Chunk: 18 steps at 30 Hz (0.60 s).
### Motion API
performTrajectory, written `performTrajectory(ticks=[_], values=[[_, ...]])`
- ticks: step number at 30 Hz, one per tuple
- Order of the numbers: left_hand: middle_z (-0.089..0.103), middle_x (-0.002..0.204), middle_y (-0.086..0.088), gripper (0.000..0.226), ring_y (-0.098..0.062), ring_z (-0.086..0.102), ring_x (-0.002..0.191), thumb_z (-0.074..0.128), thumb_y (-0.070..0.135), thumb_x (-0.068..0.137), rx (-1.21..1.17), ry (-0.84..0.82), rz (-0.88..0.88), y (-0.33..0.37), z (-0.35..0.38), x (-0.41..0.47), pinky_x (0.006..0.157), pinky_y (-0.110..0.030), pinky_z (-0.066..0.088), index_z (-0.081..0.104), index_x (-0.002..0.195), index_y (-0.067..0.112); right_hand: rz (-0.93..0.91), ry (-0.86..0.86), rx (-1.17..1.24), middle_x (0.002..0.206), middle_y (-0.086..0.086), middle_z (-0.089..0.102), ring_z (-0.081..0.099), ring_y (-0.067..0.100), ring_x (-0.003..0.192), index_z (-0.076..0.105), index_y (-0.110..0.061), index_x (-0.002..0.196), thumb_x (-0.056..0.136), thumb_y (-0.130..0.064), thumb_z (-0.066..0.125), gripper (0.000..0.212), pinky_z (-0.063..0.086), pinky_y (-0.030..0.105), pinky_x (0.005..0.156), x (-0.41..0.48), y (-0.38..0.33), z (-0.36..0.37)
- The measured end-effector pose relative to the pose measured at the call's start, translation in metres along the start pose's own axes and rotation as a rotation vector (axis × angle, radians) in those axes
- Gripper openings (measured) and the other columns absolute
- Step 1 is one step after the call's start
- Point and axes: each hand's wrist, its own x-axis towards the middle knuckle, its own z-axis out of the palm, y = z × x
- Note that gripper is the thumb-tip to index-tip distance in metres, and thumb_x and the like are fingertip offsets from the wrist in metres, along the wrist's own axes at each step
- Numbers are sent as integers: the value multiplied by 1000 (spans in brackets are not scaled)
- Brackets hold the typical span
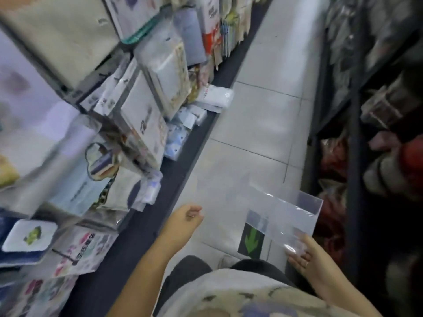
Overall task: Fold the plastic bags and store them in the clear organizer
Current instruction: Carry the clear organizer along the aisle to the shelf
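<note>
The right hand (306, 255) holds the clear organizer (283, 213) over the floor (258, 124); the loosely curled, empty left hand (185, 218) should steady its far edge.

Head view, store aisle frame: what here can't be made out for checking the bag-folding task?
- Clear organizer in the right hand: its contents are unreadable through see-through, glare-washed walls.
- Plastic bags: none identifiable; shelf goods are motion-blurred, labels illegible.
- Left hand: fingers curled, so an empty or closed grip can't be told.
- Right-side racks: too dark and blurred.
</note>
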Motion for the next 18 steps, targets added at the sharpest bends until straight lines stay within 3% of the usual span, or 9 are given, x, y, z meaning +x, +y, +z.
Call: performTrajectory(ticks=[3,7,10,14,18], values=[[64,108,9,16,-5,59,101,60,21,93,-46,59,-26,22,-4,43,87,-24,46,62,107,26,-46,4,-2,101,18,63,64,26,83,50,-5,123,91,-25,60,39,50,30,66,39,-50,24],[63,106,12,17,6,55,94,61,19,93,-2,70,-81,33,-28,114,75,-12,41,63,110,22,-73,19,13,83,14,67,69,25,77,48,-8,118,87,-25,66,40,54,28,62,96,-113,65],[63,100,11,17,-4,59,94,63,18,91,24,142,-109,56,-53,190,80,-21,43,64,108,21,-87,36,43,70,9,69,70,23,72,52,-6,115,86,-25,66,37,52,27,62,141,-164,100],[66,100,3,14,-18,63,101,63,13,91,62,107,-60,122,-79,303,82,-25,44,63,103,20,-84,98,90,86,15,67,69,27,82,52,-3,116,85,-25,69,42,53,29,64,184,-238,140],[66,105,-1,13,-16,61,100,61,14,91,159,-3,54,224,-88,414,84,-28,47,62,103,19,-88,145,192,107,22,64,67,30,87,54,1,120,88,-22,65,40,51,32,69,210,-309,163]])
